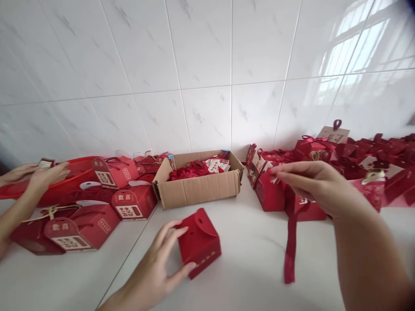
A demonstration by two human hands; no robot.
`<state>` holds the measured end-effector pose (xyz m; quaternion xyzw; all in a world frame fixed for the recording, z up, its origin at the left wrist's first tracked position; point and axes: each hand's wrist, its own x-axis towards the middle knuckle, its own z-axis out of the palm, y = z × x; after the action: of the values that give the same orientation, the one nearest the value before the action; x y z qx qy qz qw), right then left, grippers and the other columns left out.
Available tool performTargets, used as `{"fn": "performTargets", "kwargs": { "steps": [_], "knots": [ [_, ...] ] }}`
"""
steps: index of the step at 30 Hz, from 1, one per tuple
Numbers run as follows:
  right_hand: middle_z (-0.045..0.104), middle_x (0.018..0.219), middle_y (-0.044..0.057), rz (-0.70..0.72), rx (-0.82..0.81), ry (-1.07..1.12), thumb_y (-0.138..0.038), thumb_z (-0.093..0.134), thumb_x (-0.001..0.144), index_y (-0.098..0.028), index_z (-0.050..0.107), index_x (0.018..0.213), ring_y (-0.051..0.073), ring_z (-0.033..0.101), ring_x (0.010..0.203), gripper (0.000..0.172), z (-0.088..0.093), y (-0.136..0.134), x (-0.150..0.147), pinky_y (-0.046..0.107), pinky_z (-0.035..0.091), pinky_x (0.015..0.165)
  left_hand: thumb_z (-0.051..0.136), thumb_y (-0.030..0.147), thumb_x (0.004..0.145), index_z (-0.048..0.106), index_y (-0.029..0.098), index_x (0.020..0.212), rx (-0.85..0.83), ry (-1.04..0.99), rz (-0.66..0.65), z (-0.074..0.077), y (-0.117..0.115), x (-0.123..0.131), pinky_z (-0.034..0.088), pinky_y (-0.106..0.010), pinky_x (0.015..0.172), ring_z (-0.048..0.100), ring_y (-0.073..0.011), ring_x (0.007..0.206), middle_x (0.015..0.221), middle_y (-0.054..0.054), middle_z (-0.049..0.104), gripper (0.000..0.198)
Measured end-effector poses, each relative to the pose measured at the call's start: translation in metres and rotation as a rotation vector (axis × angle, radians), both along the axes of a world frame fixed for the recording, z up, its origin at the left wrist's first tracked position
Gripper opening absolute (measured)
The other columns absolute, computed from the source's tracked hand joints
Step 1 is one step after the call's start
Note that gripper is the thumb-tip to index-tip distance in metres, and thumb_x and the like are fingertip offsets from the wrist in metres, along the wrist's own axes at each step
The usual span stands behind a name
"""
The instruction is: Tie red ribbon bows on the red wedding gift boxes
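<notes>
My left hand is closed round the near left side of a small red gift box. The box sits on the white table with its flaps folded together on top and a small slot in one flap. Farther right, my right hand is raised above the table, thumb and fingers pinched together. A dark red ribbon hangs down from beneath it, its lower end loose. A small pale bit shows at the fingertips, too small to name. Behind the pinch stands another red box.
An open cardboard carton of red ribbons and tags stands by the tiled wall. Red gift boxes crowd the left, with many more on the right. At far left, another person's hands work over a red basin.
</notes>
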<state>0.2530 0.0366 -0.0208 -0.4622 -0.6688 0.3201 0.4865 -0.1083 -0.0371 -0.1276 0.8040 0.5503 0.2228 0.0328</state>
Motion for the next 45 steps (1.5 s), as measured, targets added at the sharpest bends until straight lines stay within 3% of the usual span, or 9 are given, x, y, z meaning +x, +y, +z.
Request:
{"fn": "performTargets", "kwargs": {
  "steps": [5,10,16,21,24,26,31,37,45],
  "knots": [
    [0.072,0.078,0.005,0.131,-0.065,-0.294,-0.045,0.067,0.075,-0.024,0.077,0.083,0.021,0.063,0.07,0.024,0.002,0.004,-0.017,0.029,0.048,0.054,0.066,0.055,0.071,0.05,0.026,0.125,-0.124,-0.056,-0.236,0.041,0.033,0.058,0.043,-0.051,0.1,0.04,-0.0354,0.128,0.141,-0.014,0.039,0.064],
    [0.069,0.068,0.003,0.198,-0.038,-0.211,-0.041,0.066,0.076,-0.022,0.077,0.083,0.016,0.059,0.058,0.023,0.002,0.001,-0.023,0.027,0.044,0.046,0.051,0.049,0.085,0.057,0.029,0.117,-0.112,-0.295,-0.233,0.096,0.059,0.093,0.039,-0.045,0.103,0.042,-0.0278,0.127,0.13,-0.007,0.053,0.038],
    [0.07,0.072,0.004,0.208,-0.061,-0.158,-0.041,0.07,0.073,-0.02,0.076,0.086,0.016,0.059,0.062,0.025,0.005,0.0,-0.01,0.028,0.046,0.052,0.048,0.046,0.088,0.067,0.022,0.079,-0.255,-0.381,-0.264,0.126,0.066,0.104,0.048,-0.03,0.078,0.062,-0.019,0.086,0.09,-0.002,0.067,0.032],
    [0.07,0.084,0.005,0.338,-0.115,-0.186,-0.04,0.07,0.075,-0.02,0.075,0.082,0.019,0.063,0.078,0.022,0.008,-0.003,0.01,0.03,0.051,0.069,0.051,0.042,0.088,0.065,0.021,0.08,-0.195,-0.468,-0.283,0.131,0.059,0.098,0.045,-0.026,0.08,0.06,-0.0177,0.09,0.09,0.0,0.067,0.027],
    [0.064,0.113,0.004,0.331,-0.083,-0.136,-0.041,0.069,0.075,-0.024,0.069,0.096,0.022,0.058,0.107,0.027,0.007,-0.004,0.001,0.033,0.049,0.088,0.052,0.041,0.088,0.065,0.023,0.08,-0.179,-0.424,-0.299,0.126,0.057,0.103,0.043,-0.024,0.077,0.058,-0.0165,0.09,0.09,0.002,0.065,0.024],
    [0.06,0.119,0.005,0.359,-0.088,-0.075,-0.042,0.065,0.08,-0.024,0.062,0.107,0.02,0.055,0.112,0.033,0.003,-0.002,-0.015,0.033,0.047,0.092,0.05,0.041,0.089,0.064,0.023,0.077,-0.186,-0.382,-0.309,0.121,0.057,0.109,0.042,-0.024,0.073,0.057,-0.0141,0.081,0.083,0.003,0.062,0.026],
    [0.067,0.079,0.003,0.671,-0.248,-0.059,-0.043,0.054,0.089,-0.016,0.063,0.091,0.013,0.062,0.076,0.028,-0.007,0.007,-0.041,0.026,0.049,0.074,0.044,0.042,0.092,0.06,0.023,0.073,-0.197,-0.342,-0.294,0.115,0.057,0.116,0.038,-0.025,0.064,0.052,-0.012,0.07,0.074,0.004,0.055,0.031],
    [0.06,0.064,-0.002,0.591,-0.289,-0.046,-0.04,0.067,0.079,-0.015,0.061,0.076,0.007,0.05,0.056,0.026,-0.001,0.005,-0.031,0.019,0.037,0.051,0.046,0.042,0.09,0.057,0.021,0.068,-0.216,-0.346,-0.304,0.112,0.055,0.117,0.036,-0.024,0.06,0.047,-0.0106,0.064,0.07,0.004,0.051,0.032],
    [0.052,0.06,-0.003,0.529,-0.308,-0.27,-0.044,0.067,0.076,-0.016,0.063,0.076,0.007,0.041,0.052,0.028,0.0,0.006,-0.024,0.021,0.031,0.047,0.046,0.045,0.089,0.06,0.024,0.072,-0.235,-0.301,-0.276,0.109,0.057,0.119,0.041,-0.026,0.068,0.054,-0.0133,0.074,0.078,0.004,0.058,0.031]
  ]
}}
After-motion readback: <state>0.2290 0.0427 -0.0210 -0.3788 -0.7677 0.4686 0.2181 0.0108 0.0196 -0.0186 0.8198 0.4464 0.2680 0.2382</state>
